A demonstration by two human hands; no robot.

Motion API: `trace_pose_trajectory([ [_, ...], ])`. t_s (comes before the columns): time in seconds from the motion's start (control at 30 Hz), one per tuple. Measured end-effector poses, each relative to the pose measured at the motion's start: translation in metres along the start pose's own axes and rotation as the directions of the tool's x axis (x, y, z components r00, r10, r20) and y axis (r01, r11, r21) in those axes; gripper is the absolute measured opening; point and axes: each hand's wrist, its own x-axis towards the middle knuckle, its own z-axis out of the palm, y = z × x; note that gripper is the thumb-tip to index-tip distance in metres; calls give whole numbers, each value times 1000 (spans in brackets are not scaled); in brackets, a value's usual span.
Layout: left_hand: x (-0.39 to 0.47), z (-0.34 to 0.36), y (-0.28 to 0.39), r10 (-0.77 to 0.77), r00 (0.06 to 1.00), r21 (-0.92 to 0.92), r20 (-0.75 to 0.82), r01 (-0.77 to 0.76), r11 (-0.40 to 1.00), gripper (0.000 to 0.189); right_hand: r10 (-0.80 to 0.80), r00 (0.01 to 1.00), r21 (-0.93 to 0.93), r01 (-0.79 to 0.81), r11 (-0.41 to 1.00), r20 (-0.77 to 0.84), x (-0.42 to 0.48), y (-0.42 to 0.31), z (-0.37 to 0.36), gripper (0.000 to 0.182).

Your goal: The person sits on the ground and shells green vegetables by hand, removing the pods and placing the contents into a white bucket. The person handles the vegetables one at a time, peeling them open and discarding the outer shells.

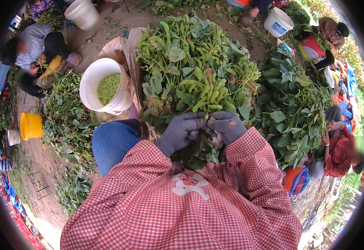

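Observation:
My left hand (182, 129) and my right hand (228, 125), both in worn grey gloves, meet at the near edge of a large heap of green soybean plants (182, 50). Between their fingertips is a small green pod (206, 116). A cluster of plump soybean pods (211, 93) rises just beyond the fingers. Frayed fabric shows at my right fingertips. To the left stands a white plastic bucket (86, 84) partly filled with shelled green beans (109, 88).
A woven sack (134, 62) lies beside the white bucket. More bean plants (282, 115) are heaped at the right and left. A yellow bucket (32, 126) stands far left. Seated people are at the left, and a person in red (338, 153) sits at the right.

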Motion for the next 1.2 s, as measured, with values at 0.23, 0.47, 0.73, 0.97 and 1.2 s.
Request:
trace_pose_trajectory([
  [0.23,-2,3,10,215,975,746,60,-187,639,35,129,989,-280,-144,949,-74,-3,-12,1,16],
  [0.47,-5,10,19,190,981,738,29,-149,658,32,144,989,-103,-141,985,23,3,-7,-1,19],
  [0.73,3,1,4,420,893,859,162,-337,385,30,137,988,12,-138,990,68,4,-6,-1,19],
  [0.97,7,-8,-6,424,899,787,108,-337,516,26,61,998,-310,-58,949,0,2,-8,4,19],
  [1.2,7,-12,0,480,801,817,358,-518,255,21,89,995,-411,-101,906,-48,5,-8,6,15],
])
